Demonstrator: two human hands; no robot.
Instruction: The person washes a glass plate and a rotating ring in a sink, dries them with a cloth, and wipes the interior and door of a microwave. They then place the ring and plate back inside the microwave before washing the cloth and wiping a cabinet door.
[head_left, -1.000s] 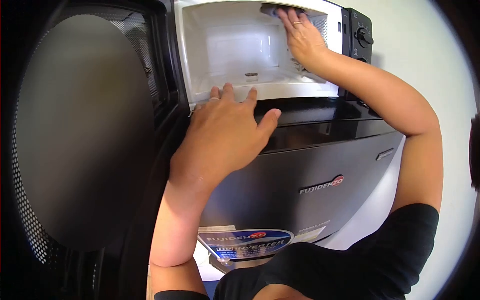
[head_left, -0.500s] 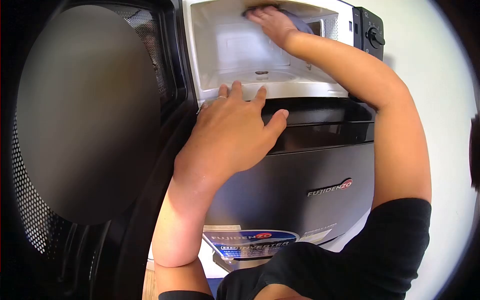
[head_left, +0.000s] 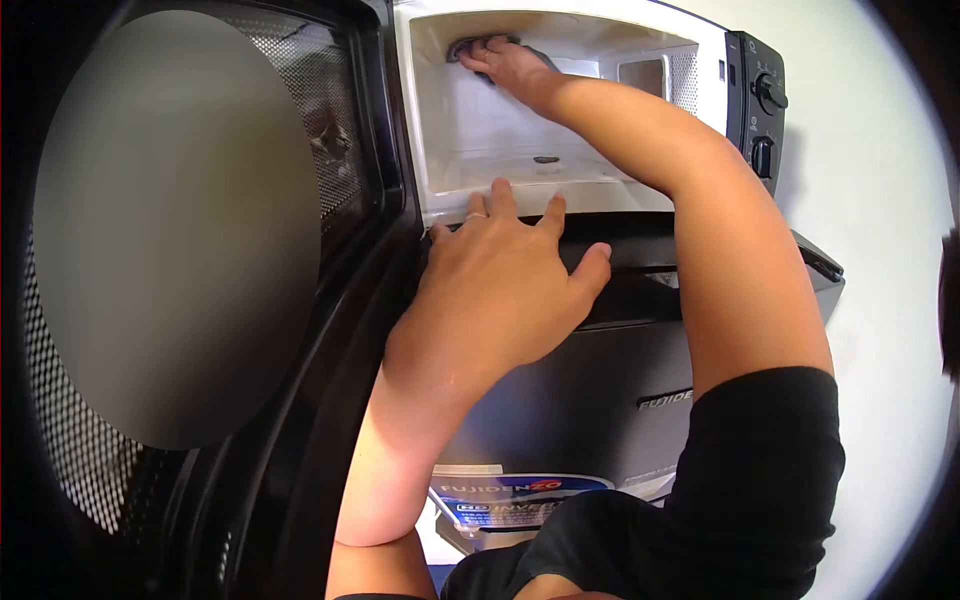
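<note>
A white microwave oven [head_left: 712, 120] stands with its door wide to the left. My right hand [head_left: 512, 70] is inside the cavity, pressing a dark grey cloth [head_left: 459, 47] against the upper left of the inner walls. Folds of the cloth show around the fingers and behind the hand; the palm side is hidden. My left hand [head_left: 497, 285] rests with spread fingers at the lower front edge of the microwave, holding nothing. On the cavity floor sits a small dark drive piece [head_left: 546, 160], with no glass plate over it.
The black microwave door [head_left: 385, 150] fills the left side, partly covered by a grey blurred oval. Below the microwave is a dark grey refrigerator [head_left: 570, 400] with a blue label [head_left: 500, 497]. Control knobs [head_left: 770, 93] stick out at the right, beside a pale wall [head_left: 870, 200].
My right hand and the cloth have moved left and down from the cavity's ceiling area. My left hand stays at the front edge. The whole view has shifted slightly.
</note>
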